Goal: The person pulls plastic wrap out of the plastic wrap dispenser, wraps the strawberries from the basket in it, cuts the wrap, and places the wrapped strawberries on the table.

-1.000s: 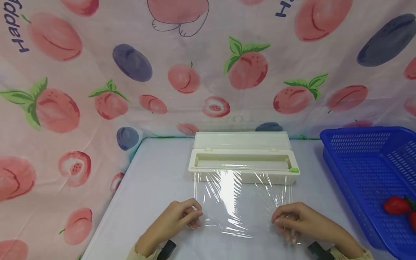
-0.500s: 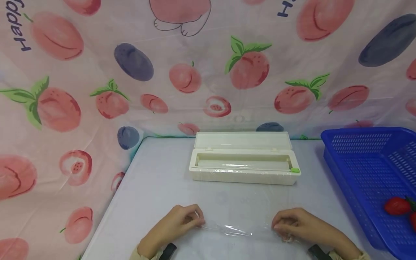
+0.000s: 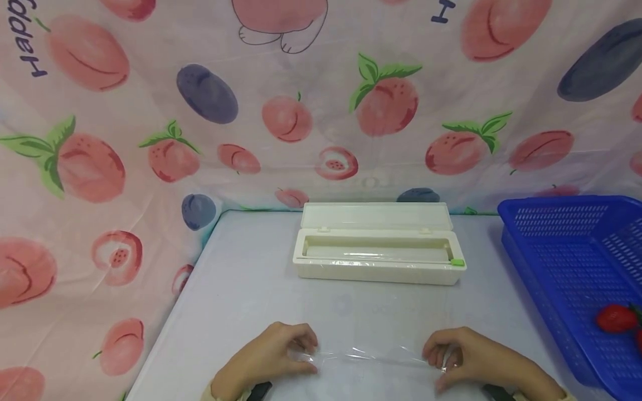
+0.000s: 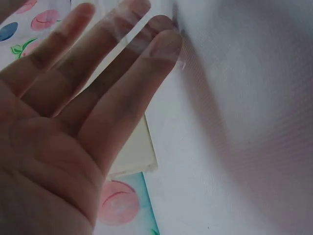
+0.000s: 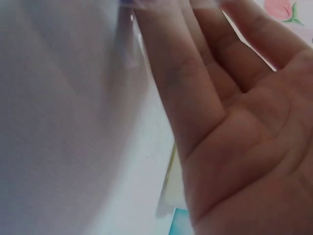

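Note:
A strip of clear plastic wrap (image 3: 361, 355) spans between the two hands low over the white table, its outline hard to see beyond the bright creases. The left hand (image 3: 276, 351) is at its left end, thumb apart from the fingers, with film across the fingertips in the left wrist view. At the right end, the right hand (image 3: 471, 359) also has its thumb spread from its fingers, and crumpled film touches them. Behind stands a cream wrap dispenser box (image 3: 378, 273), lid (image 3: 376, 216) raised; whether the film still joins it cannot be told.
A blue plastic basket (image 3: 546, 312) with red strawberry-like fruit (image 3: 616, 318) stands at the right. A green slider (image 3: 457, 262) sits at the dispenser's right front corner. A fruit-print cloth (image 3: 281, 184) hangs behind and left of the table (image 3: 241, 278).
The film stretched taut from the dispenser has dropped, losing its bright glare. Both hands have come slightly nearer the wearer, and their thumbs have parted from the fingers that pinched the film.

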Tool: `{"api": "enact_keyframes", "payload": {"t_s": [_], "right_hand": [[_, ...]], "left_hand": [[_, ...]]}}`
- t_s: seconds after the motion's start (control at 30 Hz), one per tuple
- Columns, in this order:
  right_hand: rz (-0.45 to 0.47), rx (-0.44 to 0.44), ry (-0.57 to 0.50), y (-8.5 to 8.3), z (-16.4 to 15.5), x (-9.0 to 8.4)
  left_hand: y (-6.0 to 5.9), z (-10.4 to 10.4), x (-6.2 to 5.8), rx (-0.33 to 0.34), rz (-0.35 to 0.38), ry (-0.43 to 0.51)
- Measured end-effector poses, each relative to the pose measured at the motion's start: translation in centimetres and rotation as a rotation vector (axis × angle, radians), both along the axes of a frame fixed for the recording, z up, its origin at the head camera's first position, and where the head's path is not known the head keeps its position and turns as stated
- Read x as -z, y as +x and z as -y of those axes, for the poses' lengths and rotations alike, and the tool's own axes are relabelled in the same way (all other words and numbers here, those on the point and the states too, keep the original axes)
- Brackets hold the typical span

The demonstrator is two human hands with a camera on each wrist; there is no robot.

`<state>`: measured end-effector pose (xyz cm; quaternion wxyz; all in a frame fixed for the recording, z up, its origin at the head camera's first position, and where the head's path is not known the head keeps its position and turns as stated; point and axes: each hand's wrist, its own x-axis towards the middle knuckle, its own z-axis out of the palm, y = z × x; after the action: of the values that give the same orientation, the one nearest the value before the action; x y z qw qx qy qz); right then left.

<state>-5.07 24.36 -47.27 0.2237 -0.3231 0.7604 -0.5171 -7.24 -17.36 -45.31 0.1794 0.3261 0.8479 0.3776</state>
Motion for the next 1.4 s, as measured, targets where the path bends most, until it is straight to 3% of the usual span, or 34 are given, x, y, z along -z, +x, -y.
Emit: {"api": "enact_keyframes", "payload": {"t_s": [0.2, 0.43, 0.63, 0.73, 0.87, 0.97, 1.17, 1.3, 1.4], "right_hand": [[0.005, 0.023, 0.067, 0.2, 0.1, -0.4], [-0.175, 0.098, 0.11, 0.3, 0.8, 0.1], [-0.181, 0.108, 0.179, 0.8, 1.3, 0.1], [-0.23, 0.089, 0.202, 1.0, 1.3, 0.1], [-0.196, 0.068, 0.255, 1.3, 1.3, 0.2], [-0.134, 0.061, 0.302, 1.4, 1.3, 0.0], [-0.113, 0.031, 0.411, 1.4, 1.2, -0.3], [-0.185, 0.016, 0.458, 1.6, 0.9, -0.1], [-0.36, -0.003, 0.421, 1.8, 0.5, 0.4]], "left_hand": [[0.2, 0.3, -0.2, 0.028, 0.06, -0.019], [0.3, 0.4, -0.2, 0.059, 0.058, -0.017], [0.6, 0.0, 0.0, -0.01, 0.052, -0.034], [0.6, -0.5, 0.3, -0.062, 0.002, -0.034], [0.8, -1.0, 0.7, -0.106, -0.075, -0.066], [0.9, -1.2, 0.6, -0.108, -0.116, -0.135], [1.3, -1.5, 0.4, -0.09, -0.207, -0.246], [1.6, -1.2, 0.6, -0.069, -0.283, -0.268], [1.8, -1.0, 0.8, -0.046, -0.337, -0.278]]}}
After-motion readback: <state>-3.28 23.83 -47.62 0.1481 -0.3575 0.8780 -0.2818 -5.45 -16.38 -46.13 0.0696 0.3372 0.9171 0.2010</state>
